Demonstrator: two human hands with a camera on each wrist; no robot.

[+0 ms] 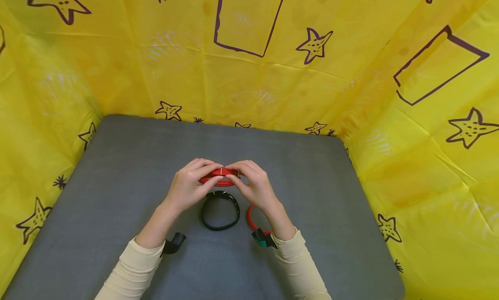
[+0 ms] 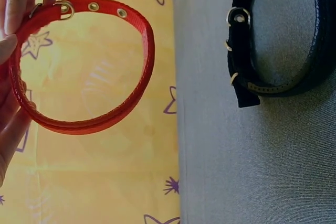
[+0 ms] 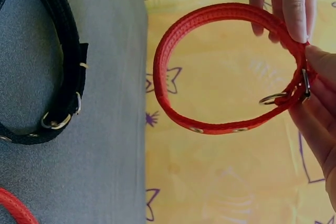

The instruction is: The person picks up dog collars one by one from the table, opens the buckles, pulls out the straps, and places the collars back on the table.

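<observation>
A buckled red collar (image 1: 222, 183) is held up between both hands, over the far half of the table. My left hand (image 1: 187, 185) pinches its band between thumb and fingers. On the other side of the buckle, my right hand (image 1: 255, 185) pinches the same band. The right wrist view shows the metal buckle and D-ring by the fingers, with the red loop (image 3: 163, 72) hanging round and open. Eyelets line the strap (image 2: 107, 9) in the left wrist view. Below the hands, a closed black collar (image 1: 220, 228) lies on the table.
Another red collar (image 1: 249, 217) lies on the grey table (image 1: 117, 196), partly hidden by the right wrist. Black cameras or straps (image 1: 174, 243) sit at both wrists. Yellow cloth (image 1: 175, 74) with purple starfish drawings rises behind and along the sides of the table.
</observation>
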